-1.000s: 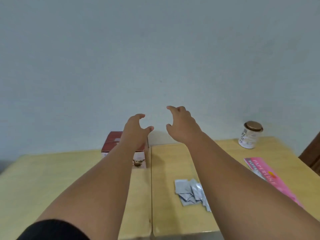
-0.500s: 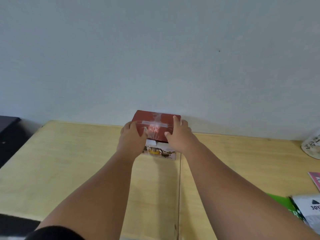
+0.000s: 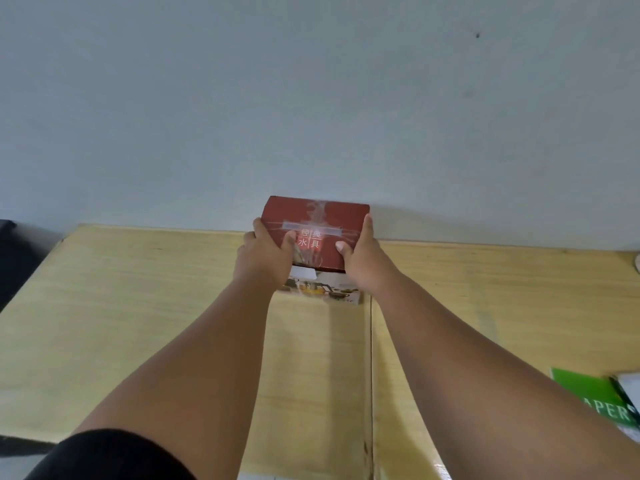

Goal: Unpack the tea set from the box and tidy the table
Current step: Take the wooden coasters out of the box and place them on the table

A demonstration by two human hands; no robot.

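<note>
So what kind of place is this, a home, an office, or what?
Likely a plain home or office room, though I can't be sure: pale wooden tables pushed together against a bare wall, a red box gripped by the left hand and right hand, and a green paper pack.

Both arms are stretched straight out, pretty much parallel. Left hand point(image 3: 265, 259) grips the box point(image 3: 317, 214) sitting between the hands, thumb laid on top, fingers wrapped round the side. Right hand point(image 3: 363, 263) mirrors it, thumb on top too. Black sleeve point(image 3: 114, 455) on the left upper arm.
</note>
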